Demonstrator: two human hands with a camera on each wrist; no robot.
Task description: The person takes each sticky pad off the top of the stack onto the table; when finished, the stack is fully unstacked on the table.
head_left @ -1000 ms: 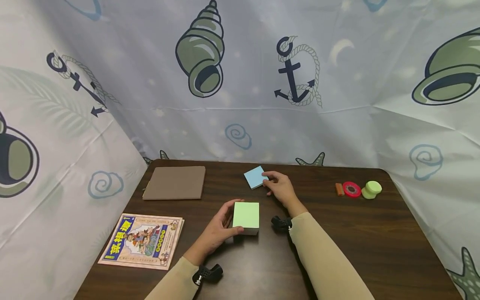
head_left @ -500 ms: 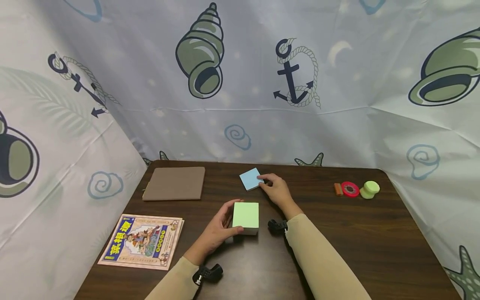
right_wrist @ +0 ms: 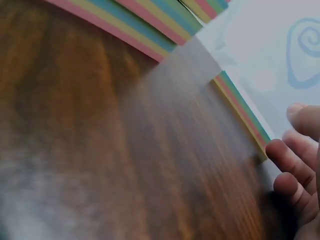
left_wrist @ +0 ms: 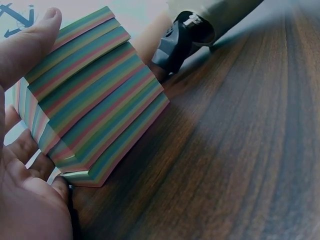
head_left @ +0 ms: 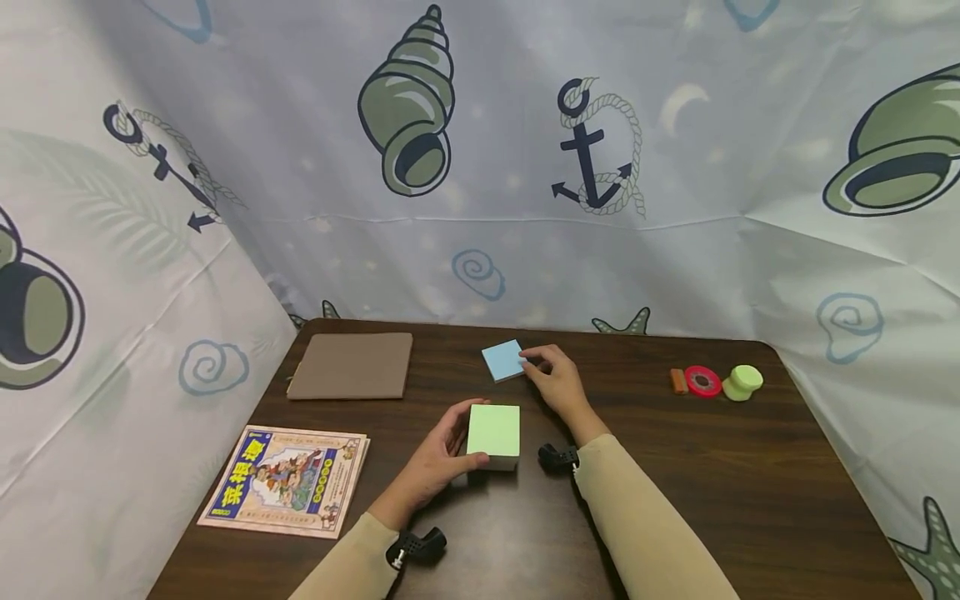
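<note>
My left hand (head_left: 437,454) grips a thick block of sticky notes (head_left: 493,430), pale green on top. In the left wrist view the sides of this block (left_wrist: 95,95) show bands of pink, yellow, green and blue, in several slightly offset layers. Farther back, a thin light blue sticky note pad (head_left: 502,361) lies on the table, turned at an angle. My right hand (head_left: 557,382) pinches its right edge with thumb and forefinger. In the right wrist view, fingertips (right_wrist: 276,149) meet the near end of the thin pad's striped side (right_wrist: 244,111).
A brown notebook (head_left: 351,367) lies at the back left, with an illustrated book (head_left: 287,482) in front of it. At the right stand a small orange-brown block (head_left: 678,381), a red ring-shaped roll (head_left: 711,381) and a light green knob-shaped object (head_left: 742,382). A printed curtain (head_left: 495,150) hangs behind the table (head_left: 720,492).
My right hand has moved slightly left with the blue pad, which has also turned a little. The left hand stays on the green-topped block.
</note>
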